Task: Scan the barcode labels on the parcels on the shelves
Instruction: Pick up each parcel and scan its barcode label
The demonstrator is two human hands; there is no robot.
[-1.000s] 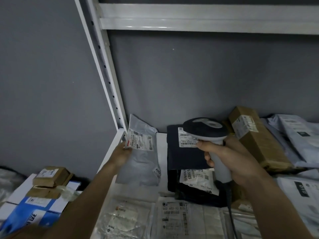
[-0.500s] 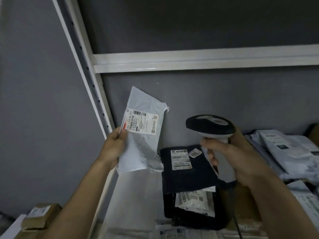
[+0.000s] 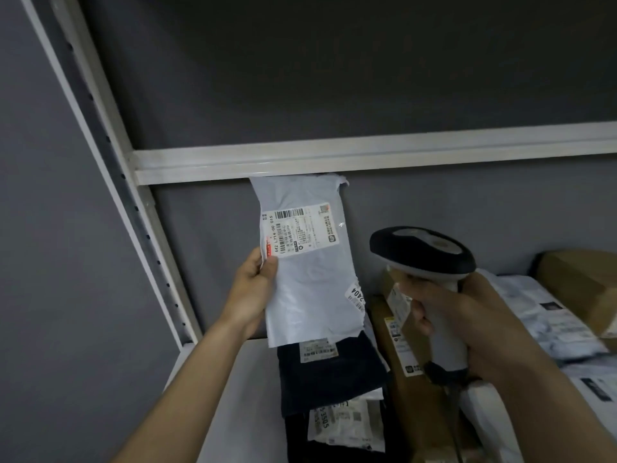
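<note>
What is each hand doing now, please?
Left hand: holding the grey mailer bag.
Right hand: gripping the barcode scanner.

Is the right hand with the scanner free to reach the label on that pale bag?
Probably yes: the right hand holds the scanner beside the pale bag, whose label faces outward with nothing between them.

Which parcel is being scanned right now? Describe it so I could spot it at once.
Find the white shelf rail across the grey wall. Just under it, the left hand holds up a pale grey mailer bag. Unlike the black bag and brown box below, it is lifted off the shelf.
</note>
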